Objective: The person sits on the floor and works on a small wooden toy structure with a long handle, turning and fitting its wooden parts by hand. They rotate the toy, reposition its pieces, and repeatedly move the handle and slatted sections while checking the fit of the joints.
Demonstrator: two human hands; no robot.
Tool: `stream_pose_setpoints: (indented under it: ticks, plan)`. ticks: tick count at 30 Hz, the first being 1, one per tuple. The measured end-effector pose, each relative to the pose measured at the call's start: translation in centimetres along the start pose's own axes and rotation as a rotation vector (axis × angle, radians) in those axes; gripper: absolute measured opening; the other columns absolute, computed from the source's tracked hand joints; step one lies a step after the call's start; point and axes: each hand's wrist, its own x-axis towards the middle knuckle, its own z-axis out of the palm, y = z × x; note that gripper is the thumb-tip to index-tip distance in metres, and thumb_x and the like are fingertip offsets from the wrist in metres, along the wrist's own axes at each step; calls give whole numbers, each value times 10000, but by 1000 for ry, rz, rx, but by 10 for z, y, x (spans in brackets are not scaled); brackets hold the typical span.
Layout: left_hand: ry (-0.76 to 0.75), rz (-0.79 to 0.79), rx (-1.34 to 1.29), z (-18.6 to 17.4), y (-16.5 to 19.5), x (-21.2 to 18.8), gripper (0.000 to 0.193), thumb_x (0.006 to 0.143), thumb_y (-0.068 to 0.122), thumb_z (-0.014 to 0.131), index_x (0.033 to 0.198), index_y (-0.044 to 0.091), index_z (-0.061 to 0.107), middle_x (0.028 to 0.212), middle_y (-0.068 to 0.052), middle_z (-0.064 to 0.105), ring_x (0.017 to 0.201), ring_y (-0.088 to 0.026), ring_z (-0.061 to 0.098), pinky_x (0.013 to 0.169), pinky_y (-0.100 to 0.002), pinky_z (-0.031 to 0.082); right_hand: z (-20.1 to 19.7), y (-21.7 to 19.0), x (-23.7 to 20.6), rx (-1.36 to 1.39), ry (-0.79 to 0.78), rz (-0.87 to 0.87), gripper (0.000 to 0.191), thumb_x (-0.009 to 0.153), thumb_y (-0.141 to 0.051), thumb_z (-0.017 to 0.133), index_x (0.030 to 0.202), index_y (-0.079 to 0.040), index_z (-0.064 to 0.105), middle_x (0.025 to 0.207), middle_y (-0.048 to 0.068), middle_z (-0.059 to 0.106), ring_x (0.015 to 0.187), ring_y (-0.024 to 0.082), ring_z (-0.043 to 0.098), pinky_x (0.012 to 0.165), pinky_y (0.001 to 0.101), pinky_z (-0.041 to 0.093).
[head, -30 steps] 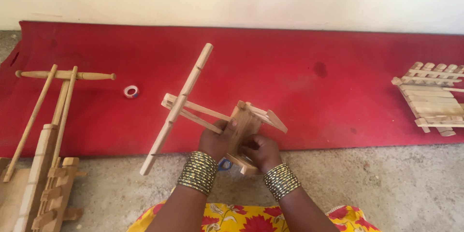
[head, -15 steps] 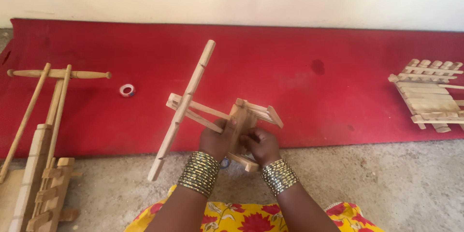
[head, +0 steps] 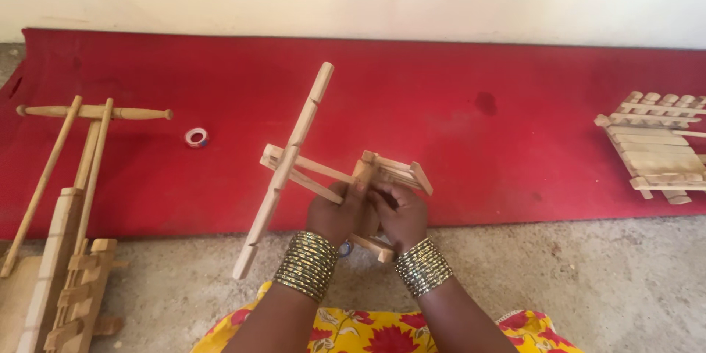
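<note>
red mat [head: 471,88] on grey concrete floor [head: 603,287]

packages: we see none | labels: we see none | signs: we see none | screens: we see none

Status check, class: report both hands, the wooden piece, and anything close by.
Left hand and right hand both grip the wooden frame. Frame tilted above red mat. Tape roll lies apart, left.
</note>
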Motion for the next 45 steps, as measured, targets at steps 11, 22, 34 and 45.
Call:
stream_pose_setpoints:
  ticks: [11, 22, 34, 45]
  plan:
    - [-23, -5, 150, -1, 8, -1, 455, 952, 442, 598, 1080, 26, 731, 893, -163, 781, 842, -240, 779, 766, -361, 600, -13, 3, 11, -7, -22, 383, 263, 912, -200, 680, 1099, -34, 765, 965, 101, 799, 804, 172, 743, 728, 315, 605]
    - [-65, -48, 174, 0, 17, -5, 475, 959, 453, 579, 1091, 20, 720, 903, -170, 776, 864, -259, 777, 790, -371, 596, -21, 14, 12, -226, 17, 86, 211, 924, -176, 694, 1056, -32, 775, 933, 110, 802, 846, 191, 780, 796, 333, 618]
    - [-76, 0, 23, 1, 10, -2, 490, 953, 464, 594, 1052, 1, 722, 892, -158, 780, 846, -231, 774, 759, -359, 600, -7, 3, 6, -129, 24, -81, 178, 911, -205, 718, 1016, -75, 782, 914, 77, 800, 813, 150, 758, 768, 328, 618]
    - [-37, -55, 98, 1, 0, 9, 459, 967, 457, 577, 1093, 45, 735, 935, -142, 783, 879, -247, 778, 796, -378, 602, -51, -65, 1, -262, 223, -509, 86, 998, -155, 685, 993, -77, 719, 922, 80, 748, 839, 182, 733, 764, 317, 596]
